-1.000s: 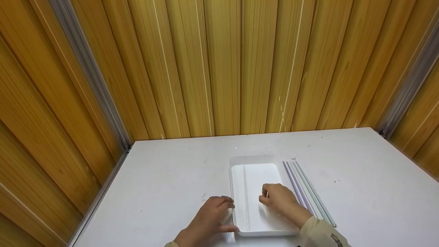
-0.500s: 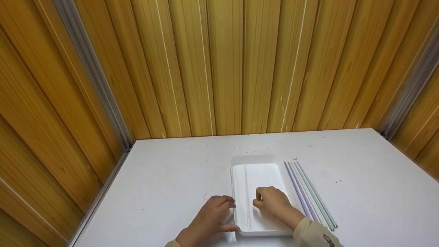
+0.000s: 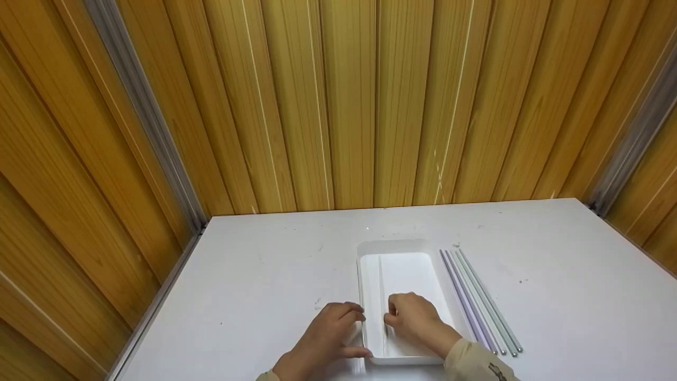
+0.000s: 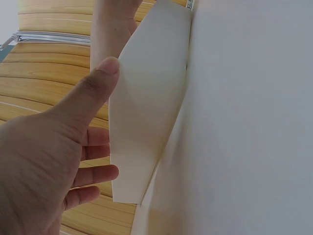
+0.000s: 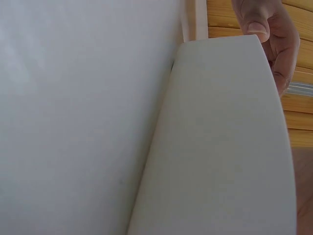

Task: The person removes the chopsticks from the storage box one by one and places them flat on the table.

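A shallow white tray (image 3: 394,246) lies on the white table, with a thin pale strip (image 3: 380,280) running lengthwise near its left side. At the near left corner is my left hand (image 3: 330,333). Its thumb touches the tray's wall (image 4: 146,107) and its other fingers rest loosely along the left side. My right hand (image 3: 415,320) is inside the tray, fingers curled, with thumb and forefinger right beside the strip. Whether these pinch anything is hidden. Slim sticks like chopsticks (image 3: 473,296), in purple, white and green, lie to the tray's right.
The white table (image 3: 275,275) has small marks on its surface. Wood-patterned panels (image 3: 349,106) stand behind it and at both sides, with grey metal posts (image 3: 143,100) at the corners.
My right hand has moved left and slightly nearer across the tray, from its middle to the strip. The left hand stays at the tray's corner. More of the sticks' near ends show.
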Demonstrator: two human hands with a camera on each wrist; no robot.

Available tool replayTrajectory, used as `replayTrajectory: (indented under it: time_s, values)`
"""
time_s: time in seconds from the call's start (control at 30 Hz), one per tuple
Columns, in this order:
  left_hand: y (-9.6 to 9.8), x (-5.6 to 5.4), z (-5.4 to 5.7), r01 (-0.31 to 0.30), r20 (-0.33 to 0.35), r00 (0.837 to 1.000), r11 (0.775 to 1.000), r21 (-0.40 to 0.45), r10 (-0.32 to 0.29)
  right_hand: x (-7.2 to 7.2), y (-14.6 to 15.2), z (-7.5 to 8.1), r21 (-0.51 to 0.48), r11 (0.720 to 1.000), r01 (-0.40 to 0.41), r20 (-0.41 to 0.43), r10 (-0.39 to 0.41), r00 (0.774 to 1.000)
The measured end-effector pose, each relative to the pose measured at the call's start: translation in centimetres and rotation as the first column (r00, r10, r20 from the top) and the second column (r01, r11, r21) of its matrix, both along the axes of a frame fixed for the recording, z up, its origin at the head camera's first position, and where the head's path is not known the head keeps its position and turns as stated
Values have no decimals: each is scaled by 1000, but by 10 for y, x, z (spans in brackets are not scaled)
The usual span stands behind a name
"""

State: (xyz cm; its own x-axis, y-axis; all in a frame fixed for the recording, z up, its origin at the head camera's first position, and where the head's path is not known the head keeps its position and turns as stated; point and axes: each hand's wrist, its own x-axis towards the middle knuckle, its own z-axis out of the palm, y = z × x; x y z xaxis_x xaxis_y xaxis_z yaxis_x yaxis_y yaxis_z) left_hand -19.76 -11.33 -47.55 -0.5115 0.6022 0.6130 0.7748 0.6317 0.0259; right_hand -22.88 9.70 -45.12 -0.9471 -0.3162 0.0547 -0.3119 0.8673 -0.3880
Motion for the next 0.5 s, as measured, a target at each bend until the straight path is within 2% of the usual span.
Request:
replayTrajectory:
  time_s: [0.27, 0.5]
  values:
    - [1, 0, -1, -1, -9, 1000, 1000, -3, 1, 1, -5, -4, -4, 1000, -9, 36, 9, 999]
    - [0, 0, 0, -1, 2, 1000, 1000, -8, 1, 1, -9, -6, 1, 1000, 4, 31, -4, 1000]
